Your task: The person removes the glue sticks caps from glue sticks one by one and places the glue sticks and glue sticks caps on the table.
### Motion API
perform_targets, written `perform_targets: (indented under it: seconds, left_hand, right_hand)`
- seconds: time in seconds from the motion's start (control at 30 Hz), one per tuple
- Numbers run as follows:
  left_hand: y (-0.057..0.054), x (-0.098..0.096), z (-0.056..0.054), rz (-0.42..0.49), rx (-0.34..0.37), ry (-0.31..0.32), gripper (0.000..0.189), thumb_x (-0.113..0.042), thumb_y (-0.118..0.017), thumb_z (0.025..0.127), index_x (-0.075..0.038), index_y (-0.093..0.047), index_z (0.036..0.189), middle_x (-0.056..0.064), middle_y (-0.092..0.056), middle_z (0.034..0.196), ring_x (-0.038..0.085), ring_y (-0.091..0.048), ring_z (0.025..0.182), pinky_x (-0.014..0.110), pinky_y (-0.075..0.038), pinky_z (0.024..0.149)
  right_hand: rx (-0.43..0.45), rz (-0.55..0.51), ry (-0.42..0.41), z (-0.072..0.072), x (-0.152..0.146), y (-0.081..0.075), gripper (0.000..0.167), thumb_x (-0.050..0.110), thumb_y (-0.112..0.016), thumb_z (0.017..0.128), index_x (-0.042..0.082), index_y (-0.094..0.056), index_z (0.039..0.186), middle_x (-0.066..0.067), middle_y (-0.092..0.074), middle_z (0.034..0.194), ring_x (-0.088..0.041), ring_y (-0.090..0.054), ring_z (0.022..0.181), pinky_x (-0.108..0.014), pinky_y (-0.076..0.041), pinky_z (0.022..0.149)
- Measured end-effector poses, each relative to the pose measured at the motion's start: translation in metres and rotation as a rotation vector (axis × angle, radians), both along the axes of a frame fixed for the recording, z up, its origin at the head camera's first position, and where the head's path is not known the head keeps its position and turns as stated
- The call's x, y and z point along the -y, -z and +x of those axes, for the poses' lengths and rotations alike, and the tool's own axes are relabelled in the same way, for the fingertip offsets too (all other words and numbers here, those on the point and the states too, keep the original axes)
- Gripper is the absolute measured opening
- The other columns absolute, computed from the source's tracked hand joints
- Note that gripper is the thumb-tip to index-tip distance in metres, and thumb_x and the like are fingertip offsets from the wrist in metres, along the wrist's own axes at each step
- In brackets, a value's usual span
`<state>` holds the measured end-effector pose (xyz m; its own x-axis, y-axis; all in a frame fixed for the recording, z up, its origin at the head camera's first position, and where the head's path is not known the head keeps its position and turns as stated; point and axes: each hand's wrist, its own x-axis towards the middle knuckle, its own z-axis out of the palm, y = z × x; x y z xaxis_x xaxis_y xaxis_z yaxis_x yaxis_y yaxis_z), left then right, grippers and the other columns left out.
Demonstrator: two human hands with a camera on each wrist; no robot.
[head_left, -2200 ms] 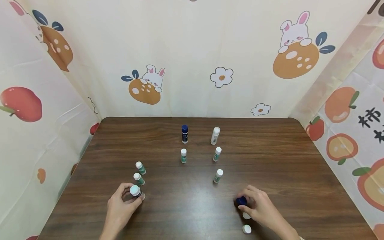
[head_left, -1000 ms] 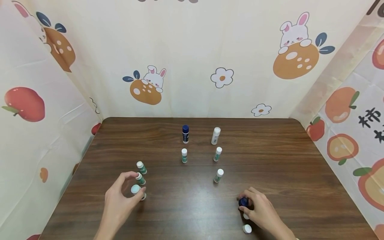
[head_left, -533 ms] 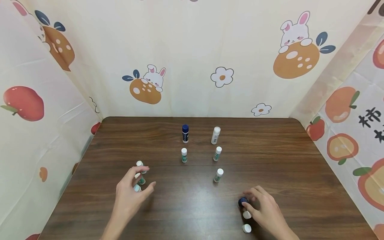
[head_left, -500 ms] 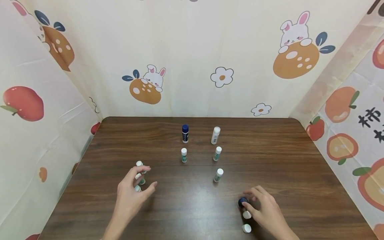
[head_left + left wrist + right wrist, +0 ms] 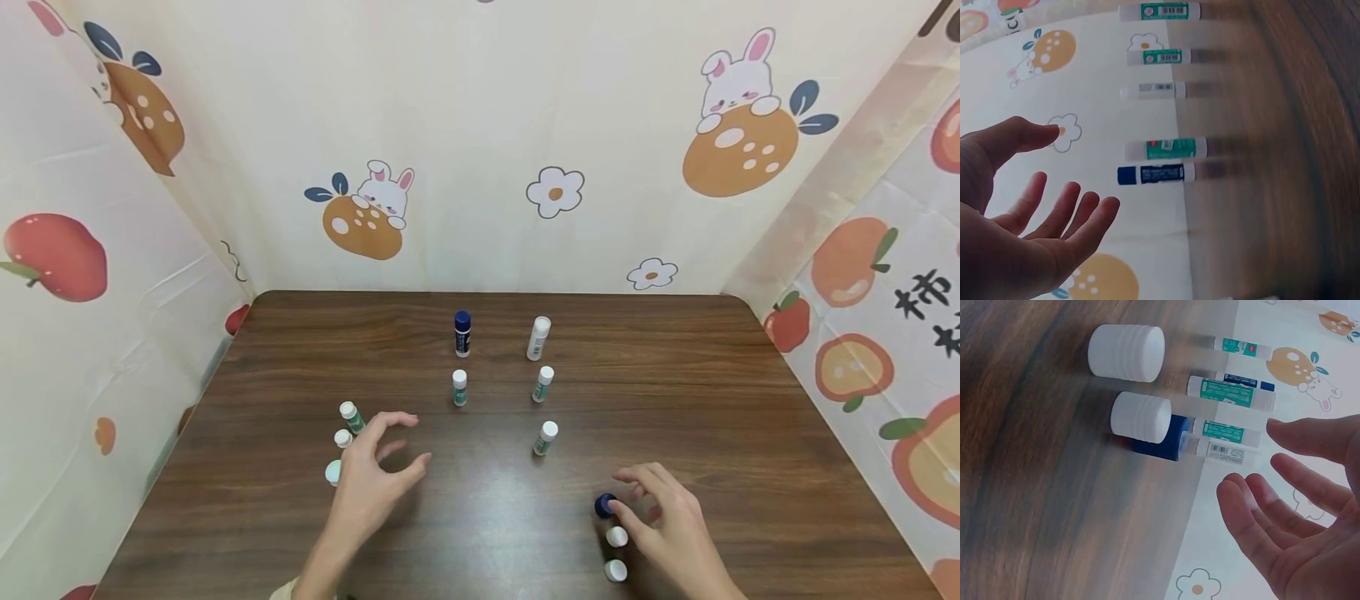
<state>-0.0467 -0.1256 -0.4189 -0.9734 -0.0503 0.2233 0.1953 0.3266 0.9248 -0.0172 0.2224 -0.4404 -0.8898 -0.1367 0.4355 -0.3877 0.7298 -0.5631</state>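
Note:
My left hand point(image 5: 375, 479), fingers spread and empty, hovers right of three white-topped glue sticks. Of these, the rear glue stick point(image 5: 352, 417) shows its green label; the middle glue stick point(image 5: 342, 438) and front glue stick point(image 5: 333, 472) are partly hidden by the hand. Over on the right, my right hand point(image 5: 667, 521) has its fingers apart, holding nothing. Its thumb tip overlaps a blue cap point(image 5: 603, 505) in the head view, but the right wrist view shows a gap. Two ribbed white caps stand nearer the front, one white cap point(image 5: 1141, 417) overlapping the blue one there, another white cap point(image 5: 1127, 353) beside it.
Upright mid-table are a dark blue glue stick point(image 5: 462, 335), a white glue stick point(image 5: 538, 340), and three green-labelled ones: a left glue stick point(image 5: 460, 388), a right glue stick point(image 5: 543, 385) and a nearer glue stick point(image 5: 545, 439). Printed curtains point(image 5: 480, 108) border the brown table point(image 5: 675, 375).
My left hand let go of the front-left glue stick and moved right, away from the row. My right hand let go of the blue cap and drew slightly right, leaving it behind the white caps.

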Motion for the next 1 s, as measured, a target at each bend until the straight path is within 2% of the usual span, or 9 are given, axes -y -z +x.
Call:
perform_targets:
  seconds: [0.17, 0.33, 0.67, 0.8, 1.0]
  left_hand:
    - [0.005, -0.008, -0.004, 0.031, 0.044, -0.001, 0.043, 0.006, -0.078, 0.069, -0.012, -0.062, 0.104, 0.008, -0.063, 0.11, 0.02, -0.057, 0.111, 0.03, -0.052, 0.087]
    - [0.011, -0.018, -0.01, 0.056, 0.091, -0.005, 0.041, 0.005, -0.078, 0.068, -0.015, -0.063, 0.101, 0.007, -0.064, 0.109, 0.018, -0.059, 0.108, 0.028, -0.053, 0.085]
    - [0.024, -0.037, -0.02, 0.11, 0.123, 0.048, 0.038, 0.004, -0.077, 0.069, -0.017, -0.063, 0.098, 0.003, -0.064, 0.105, 0.02, -0.06, 0.102, 0.031, -0.054, 0.082]
    - [0.029, -0.043, -0.024, 0.139, 0.128, 0.073, 0.035, 0.005, -0.077, 0.07, -0.011, -0.063, 0.098, 0.009, -0.064, 0.104, 0.026, -0.061, 0.102, 0.032, -0.055, 0.081]
    - [0.035, -0.054, -0.029, 0.168, 0.153, 0.104, 0.033, 0.005, -0.076, 0.071, -0.003, -0.062, 0.099, 0.017, -0.063, 0.104, 0.033, -0.061, 0.101, 0.035, -0.055, 0.079]
  right_hand:
    - [0.016, -0.014, 0.003, 0.001, 0.002, -0.003, 0.041, -0.003, -0.084, 0.062, 0.015, -0.066, 0.094, 0.012, -0.06, 0.091, -0.007, -0.056, 0.07, -0.022, -0.048, 0.047]
    - [0.039, -0.019, 0.012, 0.003, 0.004, -0.007, 0.041, -0.002, -0.084, 0.063, 0.017, -0.066, 0.096, 0.011, -0.06, 0.093, -0.007, -0.056, 0.071, -0.021, -0.049, 0.048]
    - [0.005, -0.067, -0.022, 0.003, 0.006, -0.014, 0.044, -0.005, -0.082, 0.063, 0.015, -0.066, 0.098, 0.009, -0.06, 0.094, -0.009, -0.057, 0.072, -0.014, -0.047, 0.05]
    - [-0.022, -0.074, -0.045, 0.002, 0.007, -0.017, 0.044, -0.006, -0.082, 0.063, 0.014, -0.066, 0.099, 0.008, -0.06, 0.094, -0.01, -0.057, 0.073, -0.014, -0.048, 0.051]
    - [-0.006, -0.065, -0.064, 0.001, 0.007, -0.02, 0.045, -0.005, -0.081, 0.065, 0.016, -0.065, 0.102, 0.01, -0.059, 0.096, -0.009, -0.056, 0.075, -0.015, -0.049, 0.053]
